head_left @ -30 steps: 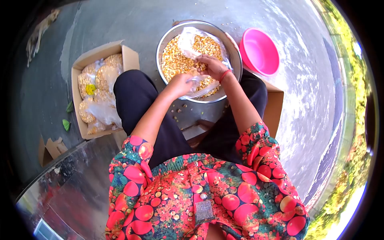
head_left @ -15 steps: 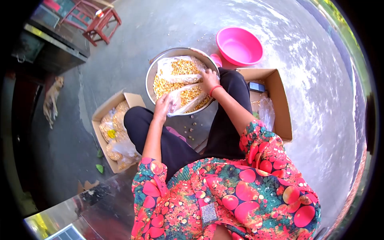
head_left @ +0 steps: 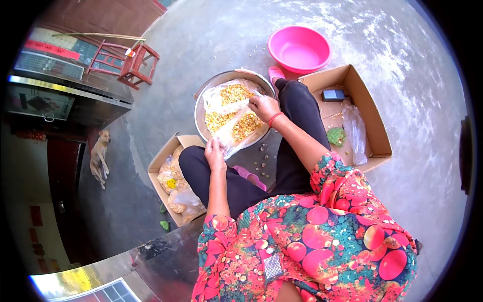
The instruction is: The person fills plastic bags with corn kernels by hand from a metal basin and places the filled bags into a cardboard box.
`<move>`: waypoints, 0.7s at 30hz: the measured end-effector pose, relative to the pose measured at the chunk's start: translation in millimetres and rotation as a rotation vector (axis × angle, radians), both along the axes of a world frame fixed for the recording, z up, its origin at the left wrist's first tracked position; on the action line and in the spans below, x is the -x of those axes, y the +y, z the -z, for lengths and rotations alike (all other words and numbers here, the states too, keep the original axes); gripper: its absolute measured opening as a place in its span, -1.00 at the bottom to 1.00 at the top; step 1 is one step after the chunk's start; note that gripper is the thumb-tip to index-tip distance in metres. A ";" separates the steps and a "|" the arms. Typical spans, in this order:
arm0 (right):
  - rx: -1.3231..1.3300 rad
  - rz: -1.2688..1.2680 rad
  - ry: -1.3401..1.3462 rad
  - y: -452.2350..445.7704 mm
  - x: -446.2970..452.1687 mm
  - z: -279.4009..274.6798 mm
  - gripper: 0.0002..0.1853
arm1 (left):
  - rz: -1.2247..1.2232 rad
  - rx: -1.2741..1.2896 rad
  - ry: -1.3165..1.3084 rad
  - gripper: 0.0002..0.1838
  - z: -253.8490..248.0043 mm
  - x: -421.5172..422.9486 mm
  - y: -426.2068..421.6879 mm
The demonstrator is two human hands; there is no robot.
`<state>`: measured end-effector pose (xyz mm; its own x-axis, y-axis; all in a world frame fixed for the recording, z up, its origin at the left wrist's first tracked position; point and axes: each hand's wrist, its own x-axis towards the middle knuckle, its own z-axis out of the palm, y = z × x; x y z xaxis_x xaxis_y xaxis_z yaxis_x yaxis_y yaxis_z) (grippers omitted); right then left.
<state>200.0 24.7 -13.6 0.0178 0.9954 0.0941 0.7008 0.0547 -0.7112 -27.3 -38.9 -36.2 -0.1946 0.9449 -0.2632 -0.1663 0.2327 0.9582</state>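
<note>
Pinching the clear plastic bag [head_left: 228,136] from two sides, left hand [head_left: 216,157] and right hand [head_left: 265,107] seemingly keep it spread, we'd judge, over the metal basin [head_left: 199,115], whose wall contains loose kernels [head_left: 215,120].

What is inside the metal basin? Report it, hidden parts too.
The metal basin holds yellow kernels and clear plastic. Its bottom is covered by them, so cannot be seen; the right hand hides some contents.
</note>
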 end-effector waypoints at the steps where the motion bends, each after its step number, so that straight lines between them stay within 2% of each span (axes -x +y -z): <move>1: 0.016 -0.054 -0.044 -2.9 -3.1 -10.2 -0.85 | -0.056 -0.057 -0.045 -0.78 -4.4 -0.6 0.0; 3: 0.091 -0.115 -0.136 -3.5 -10.0 -14.4 -0.85 | -0.089 -0.123 -0.032 -0.77 -10.0 -5.7 -3.5; 5: 0.336 -0.254 -0.462 -3.4 -11.4 -6.3 -0.82 | -0.093 -0.105 -0.141 -0.79 -20.8 -7.4 -9.9; 7: 0.386 -0.274 -0.470 -5.6 -12.1 -9.2 -0.79 | -0.106 -0.081 -0.148 -0.79 -18.7 -6.7 -10.7; 10: 0.338 -0.132 -0.412 -2.8 -10.8 -16.4 -0.82 | -0.063 -0.086 -0.216 -0.79 -22.1 -3.5 -14.4; 12: 0.124 -0.045 -0.208 -1.3 -13.1 -29.8 -0.85 | 0.004 -0.115 -0.274 -0.79 -28.5 -5.8 -12.5; 13: 0.129 -0.042 -0.205 2.1 -9.0 -23.0 -0.85 | -0.062 -0.117 -0.263 -0.79 -30.4 -6.7 -9.1; 15: -0.034 0.101 0.311 4.2 0.8 -15.4 -0.83 | -0.128 -0.125 -0.245 -0.78 -42.9 -9.2 -9.2; 16: 0.012 0.120 0.444 6.1 4.1 -14.3 -0.80 | -0.093 -0.154 -0.243 -0.77 -49.3 -11.6 -9.7; 17: 0.015 0.118 0.446 7.6 6.8 -12.6 -0.80 | -0.060 -0.182 -0.243 -0.77 -52.3 -12.1 -10.8; 20: 0.318 0.179 0.916 9.2 9.1 -24.4 -0.89 | -0.078 -0.122 -0.248 -0.76 -30.1 -5.7 -9.0; 21: 0.322 0.179 0.915 9.6 9.7 -23.7 -0.89 | -0.096 -0.087 -0.236 -0.75 -27.2 -7.9 -10.0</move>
<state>190.3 34.3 10.1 0.1017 0.9466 -0.3059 -0.1483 -0.2896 -0.9456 -19.4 -48.9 -9.0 -0.2271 0.9462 -0.2304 -0.4051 0.1234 0.9059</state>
